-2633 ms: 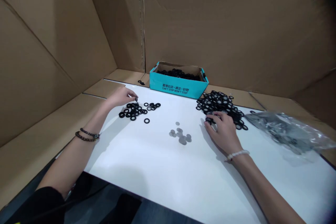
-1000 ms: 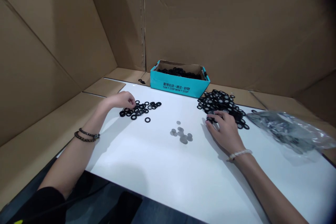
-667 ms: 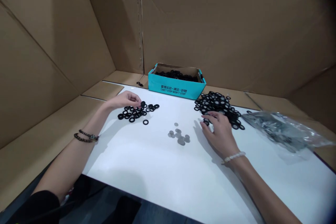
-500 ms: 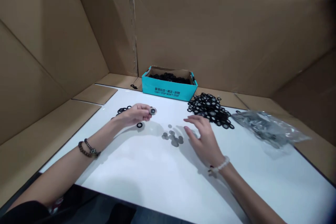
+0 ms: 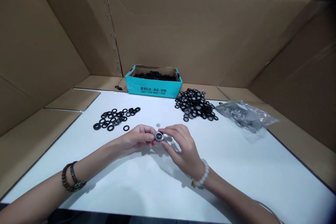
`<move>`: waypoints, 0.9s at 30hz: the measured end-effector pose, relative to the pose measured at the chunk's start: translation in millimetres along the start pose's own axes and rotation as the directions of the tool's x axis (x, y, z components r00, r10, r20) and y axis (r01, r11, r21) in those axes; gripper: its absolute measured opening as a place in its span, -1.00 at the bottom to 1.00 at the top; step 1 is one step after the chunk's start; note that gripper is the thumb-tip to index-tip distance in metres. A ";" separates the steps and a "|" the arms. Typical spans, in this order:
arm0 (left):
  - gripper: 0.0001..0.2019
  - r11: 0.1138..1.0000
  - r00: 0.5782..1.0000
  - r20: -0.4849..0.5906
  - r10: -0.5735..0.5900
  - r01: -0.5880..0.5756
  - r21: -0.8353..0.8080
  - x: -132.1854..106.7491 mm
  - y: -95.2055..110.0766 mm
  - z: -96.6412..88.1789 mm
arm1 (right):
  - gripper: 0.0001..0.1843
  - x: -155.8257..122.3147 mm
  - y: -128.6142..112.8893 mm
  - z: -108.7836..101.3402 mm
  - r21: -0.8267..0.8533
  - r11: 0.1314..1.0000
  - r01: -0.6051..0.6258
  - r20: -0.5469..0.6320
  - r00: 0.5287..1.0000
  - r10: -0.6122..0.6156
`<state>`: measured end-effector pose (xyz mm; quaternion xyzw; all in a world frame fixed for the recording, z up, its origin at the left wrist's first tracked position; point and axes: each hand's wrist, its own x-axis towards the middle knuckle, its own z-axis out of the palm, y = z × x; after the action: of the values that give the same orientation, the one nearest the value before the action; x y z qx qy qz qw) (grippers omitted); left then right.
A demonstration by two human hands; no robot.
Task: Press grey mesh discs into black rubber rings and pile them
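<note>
My left hand (image 5: 138, 138) and my right hand (image 5: 181, 147) meet above the middle of the white table. Between their fingertips sits a small black ring with a grey mesh centre (image 5: 159, 136), held by both hands. A loose heap of plain black rubber rings (image 5: 115, 118) lies to the left, beyond my left hand. Farther right lies a denser heap of black rings with grey mesh centres (image 5: 195, 105). One small grey disc (image 5: 158, 125) rests just beyond my fingers.
A teal cardboard box (image 5: 153, 89) holding black rings stands at the back edge of the white table (image 5: 236, 175). A crumpled clear plastic bag (image 5: 244, 115) of dark parts lies to the right. Brown cardboard walls (image 5: 183, 31) surround the table on three sides.
My hands have left the two heaps and come together at the centre, with a ring between them. The view has tilted up and back, and the grey discs seen earlier are mostly out of sight.
</note>
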<state>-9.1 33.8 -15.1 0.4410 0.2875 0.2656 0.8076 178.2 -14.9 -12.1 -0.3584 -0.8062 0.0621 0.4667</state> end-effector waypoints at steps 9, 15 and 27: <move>-0.75 1.000 1.000 0.027 0.015 -0.015 -0.001 -0.8 -1.9 2.1 | -0.81 0.3 -1.5 -0.6 -0.066 0.996 0.054 -0.017 0.998 -0.056; -0.73 1.000 1.000 -0.002 -0.004 0.004 0.006 -1.3 -3.2 4.0 | -0.81 0.4 -1.4 -0.3 -0.085 0.994 0.065 -0.013 0.998 -0.067; -0.75 0.999 0.999 -0.041 -0.015 0.016 0.035 -0.8 -3.5 5.9 | -0.90 2.4 -3.8 -3.4 -0.107 0.993 0.048 -0.066 0.996 -0.055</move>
<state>-4.9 28.3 -15.3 0.4477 0.3119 0.2632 0.7957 178.2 -16.9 -6.8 -0.3635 -0.8008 -0.0049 0.4761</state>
